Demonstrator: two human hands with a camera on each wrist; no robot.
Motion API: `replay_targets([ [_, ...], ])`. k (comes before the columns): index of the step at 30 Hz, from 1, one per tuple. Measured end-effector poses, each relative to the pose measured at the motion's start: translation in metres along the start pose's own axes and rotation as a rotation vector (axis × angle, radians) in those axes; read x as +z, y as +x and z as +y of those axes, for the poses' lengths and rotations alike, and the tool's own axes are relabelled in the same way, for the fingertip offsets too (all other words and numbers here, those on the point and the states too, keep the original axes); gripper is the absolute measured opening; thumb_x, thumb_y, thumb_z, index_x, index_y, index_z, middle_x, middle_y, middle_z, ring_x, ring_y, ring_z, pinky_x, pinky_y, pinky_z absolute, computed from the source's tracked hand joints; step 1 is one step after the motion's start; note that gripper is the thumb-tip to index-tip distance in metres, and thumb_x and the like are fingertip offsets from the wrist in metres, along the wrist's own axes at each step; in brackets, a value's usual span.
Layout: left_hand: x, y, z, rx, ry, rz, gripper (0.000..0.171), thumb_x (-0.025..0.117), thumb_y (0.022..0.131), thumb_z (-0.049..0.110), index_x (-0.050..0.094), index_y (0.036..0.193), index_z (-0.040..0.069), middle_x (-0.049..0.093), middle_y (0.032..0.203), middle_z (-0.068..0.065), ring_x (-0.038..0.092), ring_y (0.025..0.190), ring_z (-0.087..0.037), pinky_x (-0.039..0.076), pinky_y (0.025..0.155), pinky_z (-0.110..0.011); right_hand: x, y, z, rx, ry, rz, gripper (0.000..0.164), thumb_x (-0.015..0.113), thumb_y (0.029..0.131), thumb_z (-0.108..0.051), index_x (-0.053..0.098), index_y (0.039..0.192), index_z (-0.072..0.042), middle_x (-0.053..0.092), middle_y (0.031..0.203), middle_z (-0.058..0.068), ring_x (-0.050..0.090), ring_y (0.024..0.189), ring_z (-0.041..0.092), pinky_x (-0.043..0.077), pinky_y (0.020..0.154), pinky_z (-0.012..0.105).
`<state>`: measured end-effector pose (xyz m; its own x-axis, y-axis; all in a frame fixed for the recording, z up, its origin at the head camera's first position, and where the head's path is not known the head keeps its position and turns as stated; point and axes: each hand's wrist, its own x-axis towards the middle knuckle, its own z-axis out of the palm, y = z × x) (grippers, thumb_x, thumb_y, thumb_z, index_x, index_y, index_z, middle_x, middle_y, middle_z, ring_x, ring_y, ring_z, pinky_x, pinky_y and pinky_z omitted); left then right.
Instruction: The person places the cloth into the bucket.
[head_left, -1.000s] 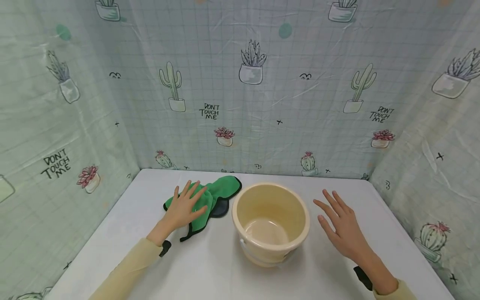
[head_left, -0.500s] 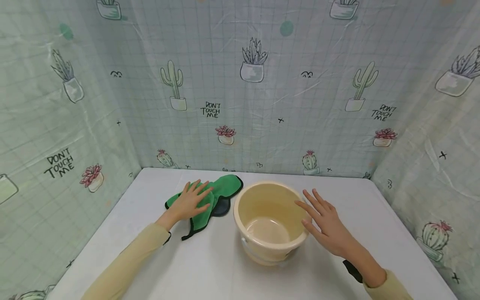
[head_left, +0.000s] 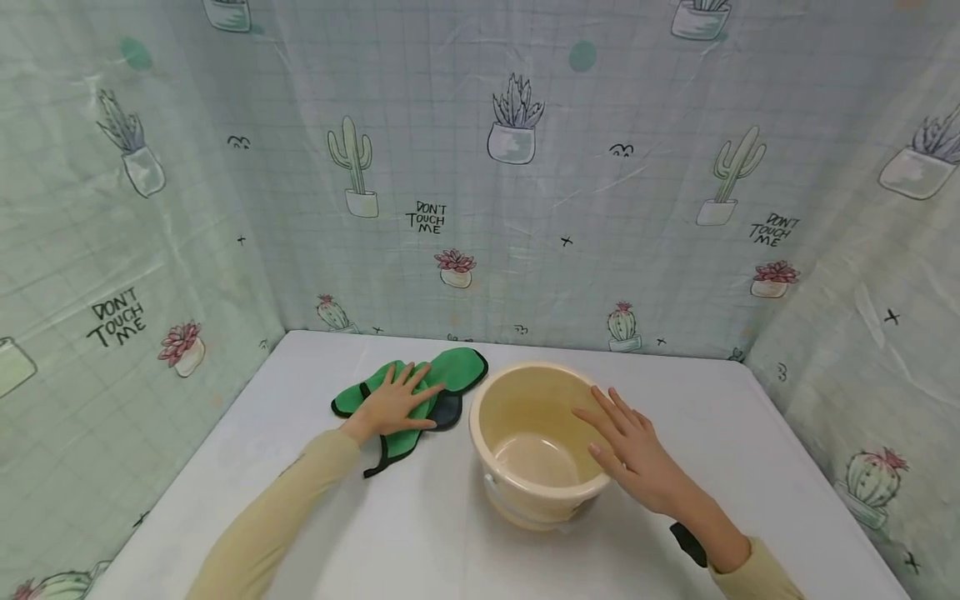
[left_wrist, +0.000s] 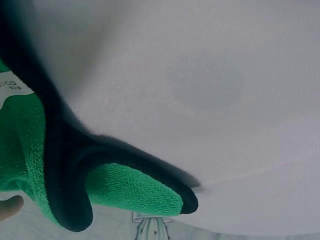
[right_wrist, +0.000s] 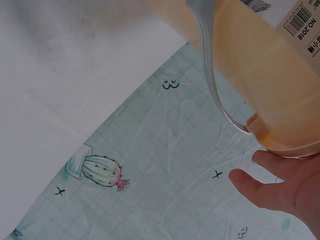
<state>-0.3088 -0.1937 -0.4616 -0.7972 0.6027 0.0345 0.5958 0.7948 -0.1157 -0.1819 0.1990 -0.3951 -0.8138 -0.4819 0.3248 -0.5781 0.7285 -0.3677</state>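
My left hand lies over a green cloth with black edging, its fingers spread. The left wrist view shows the terry cloth close up, with a fingertip at the lower left edge. A dark rounded piece shows from under the cloth. My right hand is over the right rim of a cream bucket, fingers extended. Seen by the right wrist camera, the fingers are close to the bucket rim; I cannot tell whether they touch. The bucket stands upright with nothing visible inside.
A white table carries the cloth and bucket. Curtains printed with cacti enclose its back and sides. The bucket's handle hangs down along its side, and a barcode label is stuck on it.
My right hand has moved left, from beside the bucket to over its right rim. The left hand has shifted slightly right on the cloth. Cloth and bucket look unmoved.
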Motion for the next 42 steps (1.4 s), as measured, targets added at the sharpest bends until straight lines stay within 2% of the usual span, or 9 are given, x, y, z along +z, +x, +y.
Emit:
replay_targets([
  [6,0.013,0.003,-0.003,0.002,-0.030,-0.004,0.080,0.046,0.074,0.071,0.026,0.140,0.032,0.010,0.149,-0.018,0.017,0.133,-0.045,0.014,0.101,-0.065,0.006,0.000,0.000,-0.025,0.007,0.030,0.044,0.047,0.091,-0.023,0.039,0.135,-0.023,0.022,0.148,0.010,0.008,0.138,0.031,0.017,0.096,0.058],
  [12,0.024,0.003,-0.010,-0.018,0.007,-0.005,0.077,0.042,0.074,0.073,0.023,0.140,0.038,0.009,0.149,-0.018,0.019,0.130,-0.048,0.015,0.099,-0.068,0.008,0.001,-0.001,-0.031,0.011,0.050,0.045,0.047,0.091,-0.023,0.038,0.135,-0.027,0.025,0.147,0.010,0.010,0.138,0.033,0.017,0.096,0.057],
  [16,0.026,0.005,-0.011,-0.066,-0.008,-0.003,0.078,0.043,0.071,0.075,0.025,0.138,0.040,0.008,0.149,-0.019,0.019,0.127,-0.054,0.015,0.096,-0.071,0.009,0.000,0.000,-0.031,0.009,0.062,0.044,0.048,0.091,-0.024,0.038,0.134,-0.028,0.026,0.146,0.009,0.011,0.137,0.034,0.018,0.095,0.057],
  [20,0.024,0.008,-0.010,-0.097,-0.029,-0.031,0.079,0.046,0.071,0.074,0.030,0.138,0.036,0.015,0.146,-0.022,0.025,0.123,-0.055,0.017,0.094,-0.071,0.010,0.000,0.001,-0.033,0.002,0.074,0.044,0.048,0.090,-0.023,0.040,0.133,-0.026,0.027,0.146,0.010,0.013,0.136,0.035,0.019,0.095,0.058],
  [24,0.022,0.012,-0.009,-0.067,-0.004,-0.038,0.074,0.047,0.076,0.068,0.037,0.136,0.026,0.027,0.142,-0.022,0.034,0.120,-0.051,0.023,0.093,-0.069,0.010,0.001,0.002,-0.032,0.007,0.089,0.043,0.049,0.090,-0.022,0.042,0.133,-0.023,0.028,0.145,0.010,0.013,0.136,0.036,0.019,0.094,0.059],
  [29,0.021,0.014,-0.008,-0.003,0.039,0.023,0.061,0.050,0.082,0.056,0.045,0.129,0.016,0.038,0.135,-0.020,0.041,0.114,-0.047,0.034,0.084,-0.067,0.010,0.002,0.004,-0.039,0.017,0.109,0.043,0.049,0.090,-0.020,0.042,0.133,-0.020,0.029,0.145,0.010,0.013,0.137,0.034,0.020,0.094,0.059],
  [34,0.018,0.016,-0.005,0.037,0.024,0.032,0.051,0.053,0.084,0.046,0.047,0.124,0.015,0.039,0.134,-0.018,0.042,0.115,-0.047,0.038,0.079,-0.066,0.009,0.001,0.004,-0.040,0.028,0.128,0.044,0.051,0.088,-0.016,0.044,0.132,-0.019,0.030,0.144,0.011,0.014,0.137,0.034,0.021,0.093,0.059],
  [39,0.016,0.015,-0.002,0.024,-0.011,-0.005,0.050,0.056,0.083,0.039,0.048,0.126,0.014,0.037,0.136,-0.020,0.039,0.117,-0.048,0.036,0.081,-0.067,0.010,0.001,0.005,-0.040,0.036,0.137,0.045,0.051,0.088,-0.015,0.044,0.131,-0.019,0.031,0.143,0.011,0.014,0.137,0.033,0.021,0.093,0.060],
  [42,0.015,0.015,0.000,0.034,0.003,-0.007,0.045,0.058,0.082,0.037,0.052,0.122,0.016,0.037,0.135,-0.020,0.041,0.114,-0.045,0.038,0.080,-0.066,0.011,0.000,0.005,-0.042,0.044,0.139,0.046,0.052,0.086,-0.013,0.044,0.132,-0.020,0.032,0.143,0.011,0.014,0.137,0.033,0.020,0.093,0.061],
])
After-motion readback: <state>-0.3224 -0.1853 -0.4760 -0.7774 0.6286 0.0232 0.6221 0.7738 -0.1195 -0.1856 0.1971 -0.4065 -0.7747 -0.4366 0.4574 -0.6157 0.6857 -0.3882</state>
